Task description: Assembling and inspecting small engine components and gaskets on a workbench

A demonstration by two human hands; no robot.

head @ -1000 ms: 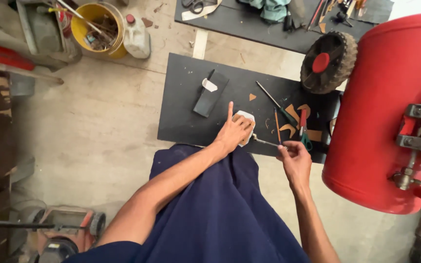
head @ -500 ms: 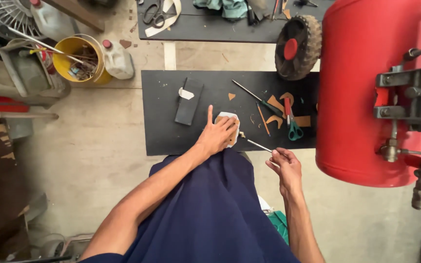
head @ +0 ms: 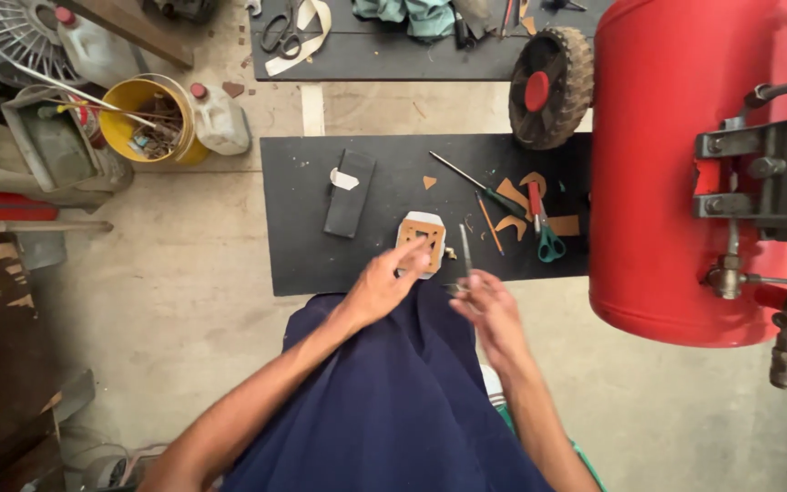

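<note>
Seen from the head camera looking down, a flat black rectangular mat lies on the concrete floor in front of the person's dark blue garment. The left hand reaches over the mat's near edge with its fingers loosely spread and released, the fingertips touching the lower edge of a small brown square gasket piece with a square hole cut in it, which lies on a white backing in the middle of the mat. The right hand sits just right of the left, at the mat's near edge, fingers curled around the lower end of a thin grey metal tool whose shaft points away from the person and lies just beside the gasket piece; the hand is blurred, so the exact grip is hard to tell. To the left on the mat lies a dark rectangular strip with a small white scrap on it. To the right lie a long screwdriver with a dark handle, several brown offcuts and scissors with red and green handles. Beyond the mat's far right corner stands a black wheel with a red hub, fixed to a large red cylindrical tank. A yellow bucket stands on the floor to the left, with a whitish plastic jug just beside it.
</note>
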